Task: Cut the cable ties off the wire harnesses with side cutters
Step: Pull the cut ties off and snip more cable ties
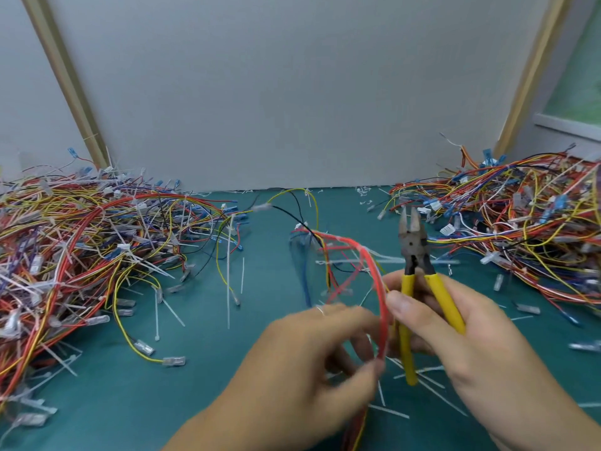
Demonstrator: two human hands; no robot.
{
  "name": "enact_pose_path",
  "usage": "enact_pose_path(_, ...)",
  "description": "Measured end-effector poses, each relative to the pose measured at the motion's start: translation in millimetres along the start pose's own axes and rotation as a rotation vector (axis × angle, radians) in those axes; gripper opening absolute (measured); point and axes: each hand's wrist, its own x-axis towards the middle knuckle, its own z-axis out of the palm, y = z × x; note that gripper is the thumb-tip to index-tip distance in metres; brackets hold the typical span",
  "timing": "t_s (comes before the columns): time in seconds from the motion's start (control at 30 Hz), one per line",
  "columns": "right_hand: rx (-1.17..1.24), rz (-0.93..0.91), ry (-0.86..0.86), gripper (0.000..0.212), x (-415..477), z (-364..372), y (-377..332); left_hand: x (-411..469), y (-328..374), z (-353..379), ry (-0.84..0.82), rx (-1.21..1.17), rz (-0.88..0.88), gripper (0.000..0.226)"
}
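Nearest you, your left hand (309,362) is blurred. Its fingers curl round the red wires of a wire harness (374,275), which loops up and away from you over the work surface. Just to its right, your right hand (455,336) grips the yellow handles of the side cutters (413,252). You hold them upright, blades parted and pointing away from you, the tips clear of the wires.

Beneath both hands lies a teal-green mat (211,402), strewn with loose white cable ties (426,390).

Farther out, a left pile (81,249) of tangled red, yellow and blue harnesses spreads across the mat, and a right pile (527,229) does the same on the other side. An open strip of mat runs between them.

At the back edge the mat meets a plain grey wall panel (292,92), flanked by two pale wooden strips (61,70). At the far right, a greenish pane (582,70) sits above a grey sill.
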Motion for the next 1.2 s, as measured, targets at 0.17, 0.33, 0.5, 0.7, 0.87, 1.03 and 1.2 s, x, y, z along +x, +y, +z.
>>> enact_pose_path(0.17,0.036,0.012,-0.038,0.027,1,1,8,-4,9,-7,-0.101,0.074,0.058,0.02)
enact_pose_path(0.33,0.079,-0.006,0.02,0.034,0,-3,9,3,12,-23,0.494,-0.421,-0.046,0.025)
enact_pose_path(0.5,0.0,-0.04,0.008,0.031,-8,8,9,8,3,-19,0.569,-0.358,-0.301,0.036)
enact_pose_path(0.7,-0.235,-0.097,-0.186,0.041,-15,13,9,11,3,-10,0.355,-0.575,-0.419,0.031)
enact_pose_path(0.87,-0.283,-0.077,-0.188,0.045,-16,12,6,10,2,-18,0.296,-0.678,-0.451,0.026)
enact_pose_path(1.03,-0.157,0.012,-0.147,0.056,-15,10,1,10,-1,-26,0.334,-0.728,-0.491,0.029)
enact_pose_path(1.2,-0.235,0.096,-0.191,0.066,-16,12,-8,8,2,-27,0.333,-0.693,-0.417,0.042)
